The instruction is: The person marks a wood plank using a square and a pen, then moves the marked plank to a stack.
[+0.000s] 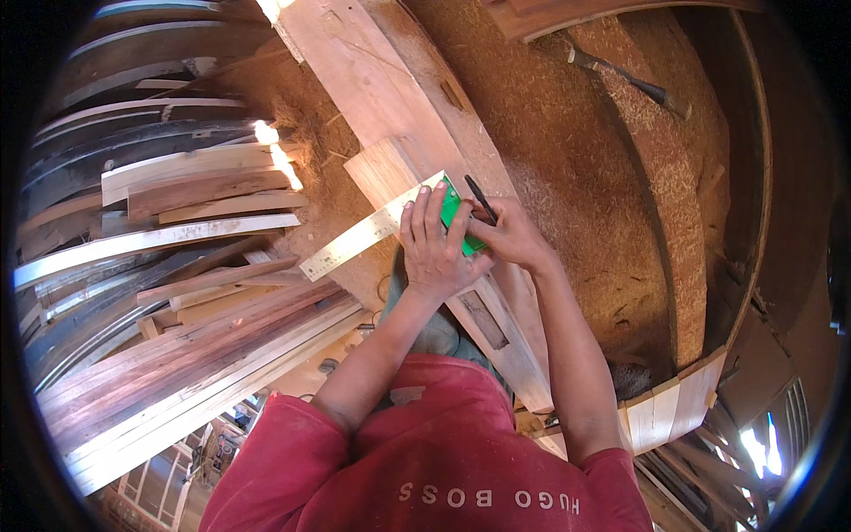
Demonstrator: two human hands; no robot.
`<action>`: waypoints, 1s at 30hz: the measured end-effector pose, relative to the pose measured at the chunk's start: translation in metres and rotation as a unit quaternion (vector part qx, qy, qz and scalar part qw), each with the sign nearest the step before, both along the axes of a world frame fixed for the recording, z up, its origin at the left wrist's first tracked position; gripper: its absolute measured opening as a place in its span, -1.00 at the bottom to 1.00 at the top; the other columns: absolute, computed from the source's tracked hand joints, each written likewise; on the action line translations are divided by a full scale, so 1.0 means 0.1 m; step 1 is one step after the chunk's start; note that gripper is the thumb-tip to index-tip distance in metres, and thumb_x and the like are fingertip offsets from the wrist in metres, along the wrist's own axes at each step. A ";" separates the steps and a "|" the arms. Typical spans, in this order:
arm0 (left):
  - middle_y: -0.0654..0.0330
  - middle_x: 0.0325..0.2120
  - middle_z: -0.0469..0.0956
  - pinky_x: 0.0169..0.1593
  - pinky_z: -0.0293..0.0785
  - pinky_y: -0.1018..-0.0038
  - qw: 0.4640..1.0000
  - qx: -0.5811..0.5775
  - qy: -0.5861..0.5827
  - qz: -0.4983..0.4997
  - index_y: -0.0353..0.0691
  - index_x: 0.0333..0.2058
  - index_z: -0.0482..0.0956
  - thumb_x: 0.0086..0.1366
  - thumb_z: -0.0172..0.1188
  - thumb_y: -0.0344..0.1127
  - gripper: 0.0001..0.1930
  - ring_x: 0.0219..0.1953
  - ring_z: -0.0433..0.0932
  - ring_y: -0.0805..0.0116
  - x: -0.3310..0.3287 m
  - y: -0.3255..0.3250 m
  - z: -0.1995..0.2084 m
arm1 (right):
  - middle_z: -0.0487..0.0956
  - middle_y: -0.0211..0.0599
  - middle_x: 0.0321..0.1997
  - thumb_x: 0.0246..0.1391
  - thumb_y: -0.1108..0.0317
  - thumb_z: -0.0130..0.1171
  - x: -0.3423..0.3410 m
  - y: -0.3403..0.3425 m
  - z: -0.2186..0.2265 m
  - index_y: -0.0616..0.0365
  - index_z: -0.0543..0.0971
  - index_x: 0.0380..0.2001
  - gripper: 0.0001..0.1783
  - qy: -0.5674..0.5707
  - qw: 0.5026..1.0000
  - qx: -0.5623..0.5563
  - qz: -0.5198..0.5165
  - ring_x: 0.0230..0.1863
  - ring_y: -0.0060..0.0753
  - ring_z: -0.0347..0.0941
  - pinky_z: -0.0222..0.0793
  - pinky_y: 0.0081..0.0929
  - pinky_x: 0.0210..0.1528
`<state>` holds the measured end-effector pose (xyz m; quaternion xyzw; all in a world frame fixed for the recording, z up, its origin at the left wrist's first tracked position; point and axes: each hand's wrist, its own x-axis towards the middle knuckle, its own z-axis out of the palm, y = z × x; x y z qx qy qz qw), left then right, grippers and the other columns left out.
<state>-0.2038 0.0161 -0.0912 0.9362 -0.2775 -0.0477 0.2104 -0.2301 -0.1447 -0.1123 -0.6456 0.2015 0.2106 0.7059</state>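
A try square with a silver metal blade and a green handle lies across a short pale wood piece. My left hand presses over the square where blade and handle meet, its fingers laid across the metal and the handle. In my right hand a black pen points up and to the left, beside the green handle. The fingertips of this hand are close to the handle; whether they touch it is partly hidden. The pale piece rests on a long, wide timber.
Stacked boards and strips fill the left side. A slotted timber runs near my body. Shavings and sawdust cover the ground at right, where a chisel-like tool lies. Curved wood panels stand along the far right.
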 end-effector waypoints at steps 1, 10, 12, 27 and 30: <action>-0.07 0.31 0.29 0.43 0.01 -0.05 1.000 0.002 -0.004 0.000 -0.04 0.09 0.54 -0.06 0.40 0.15 -0.27 0.41 0.19 -0.09 0.01 0.00 0.01 | 0.65 -0.25 -0.39 0.10 0.22 0.34 0.01 0.00 0.01 0.34 0.67 -0.12 -0.60 0.002 1.000 0.005 0.001 -0.25 -0.65 0.47 0.46 -0.39 -0.15; -0.06 0.32 0.28 0.44 0.00 -0.05 1.000 0.010 -0.011 0.000 -0.04 0.13 0.49 0.00 0.38 0.21 -0.24 0.41 0.18 -0.08 0.01 -0.02 0.00 | 0.65 -0.23 -0.41 0.10 0.20 0.33 0.00 0.00 -0.05 0.34 0.66 -0.19 -0.62 0.011 1.000 -0.011 0.011 -0.28 -0.62 0.47 0.45 -0.39 -0.17; -0.06 0.32 0.28 0.44 0.00 -0.05 1.000 0.012 -0.012 0.000 -0.04 0.13 0.49 0.00 0.38 0.21 -0.24 0.40 0.19 -0.08 0.00 -0.02 -0.01 | 0.65 -0.27 -0.41 0.10 0.23 0.33 -0.02 -0.02 -0.06 0.34 0.66 -0.19 -0.64 0.010 1.000 -0.016 0.019 -0.27 -0.64 0.47 0.45 -0.41 -0.18; -0.01 0.31 0.30 0.44 0.01 -0.03 1.000 0.005 -0.008 0.008 0.00 0.15 0.47 -0.05 0.41 0.23 -0.20 0.39 0.21 -0.06 0.00 0.02 -0.02 | 0.54 -0.57 -0.47 0.16 0.24 0.31 0.11 -0.08 0.11 0.29 0.66 -0.27 -0.72 0.038 0.998 0.020 0.055 -0.35 -0.72 0.39 0.38 -0.50 -0.31; 0.00 0.31 0.30 0.44 0.01 -0.03 1.000 0.003 -0.009 0.008 0.01 0.14 0.48 -0.06 0.40 0.22 -0.21 0.40 0.21 -0.05 0.00 0.04 -0.02 | 0.51 -0.58 -0.48 0.16 0.23 0.31 0.10 -0.06 0.08 0.29 0.65 -0.29 -0.72 0.024 0.998 0.008 0.057 -0.37 -0.72 0.37 0.37 -0.51 -0.34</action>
